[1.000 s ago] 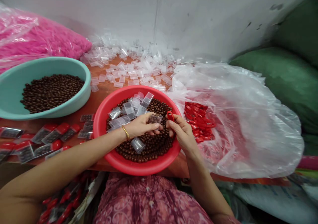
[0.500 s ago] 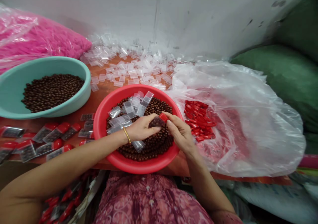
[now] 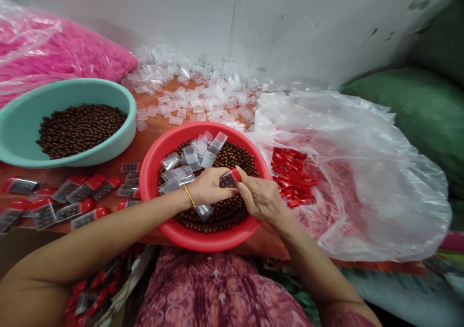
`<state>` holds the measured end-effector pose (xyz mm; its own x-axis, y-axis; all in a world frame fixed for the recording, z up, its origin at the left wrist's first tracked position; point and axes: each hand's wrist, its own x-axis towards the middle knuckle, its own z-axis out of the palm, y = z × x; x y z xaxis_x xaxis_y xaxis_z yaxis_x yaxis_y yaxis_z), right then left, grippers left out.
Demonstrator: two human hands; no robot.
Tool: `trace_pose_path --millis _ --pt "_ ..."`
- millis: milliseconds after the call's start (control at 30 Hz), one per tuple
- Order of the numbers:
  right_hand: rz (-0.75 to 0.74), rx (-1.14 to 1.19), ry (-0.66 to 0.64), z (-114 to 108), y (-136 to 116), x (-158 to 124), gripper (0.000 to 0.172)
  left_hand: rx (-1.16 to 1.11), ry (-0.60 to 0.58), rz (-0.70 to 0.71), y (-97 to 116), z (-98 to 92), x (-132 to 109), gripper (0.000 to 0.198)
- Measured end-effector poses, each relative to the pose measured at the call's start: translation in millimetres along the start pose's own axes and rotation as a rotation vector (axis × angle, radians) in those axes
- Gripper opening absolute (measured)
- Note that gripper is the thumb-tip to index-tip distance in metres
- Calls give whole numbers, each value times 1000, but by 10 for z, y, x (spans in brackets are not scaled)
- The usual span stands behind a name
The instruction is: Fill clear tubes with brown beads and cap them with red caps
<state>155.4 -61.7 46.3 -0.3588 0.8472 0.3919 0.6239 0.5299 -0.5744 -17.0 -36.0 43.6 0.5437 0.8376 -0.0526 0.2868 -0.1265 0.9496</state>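
A small, flat, clear plastic case with a red cap [image 3: 228, 178], showing dark contents, was held between both hands above the round red plastic basin [image 3: 150, 172]. The left hand [image 3: 208, 187] was curled around its body, apparently to steady it; the right hand [image 3: 263, 196] was nearly closed, thumb and fingers at the capped end, seemingly so pressure could bear there. Beneath both lay round brown beads [image 3: 239, 155], probably placed to catch any dropped. Ahead of the left hand sat clear plastic sleeves [image 3: 192, 157]; just right of the right hand, glossy red caps [image 3: 290, 172] lay within easy reach. Left of the left hand were more red-capped cases [image 3: 45, 215].
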Motion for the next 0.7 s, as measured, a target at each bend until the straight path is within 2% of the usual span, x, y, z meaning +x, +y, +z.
trace_pose_path --millis 100,200,267,367,433,533,633,700 --pt "53 134 77 -31 15 109 40 -36 -94 -23 15 -12 16 23" --pt "244 408 167 64 -3 233 54 48 -202 7 26 -14 24 23" --pt "355 616 121 182 -24 307 59 134 -201 48 32 -7 14 23" --pt "441 763 -49 332 -44 362 68 248 -166 86 44 3 -29 17" --pt "439 747 -149 372 -46 346 70 337 -164 114 38 7 -70 13" --pt "307 625 -228 367 -53 275 69 460 -178 152 -16 16 -116 18" --pt "185 465 -217 366 -88 228 67 557 -192 161 -78 38 -92 21" --pt "173 464 -184 376 -130 241 68 641 -209 155 -61 48 -48 21"
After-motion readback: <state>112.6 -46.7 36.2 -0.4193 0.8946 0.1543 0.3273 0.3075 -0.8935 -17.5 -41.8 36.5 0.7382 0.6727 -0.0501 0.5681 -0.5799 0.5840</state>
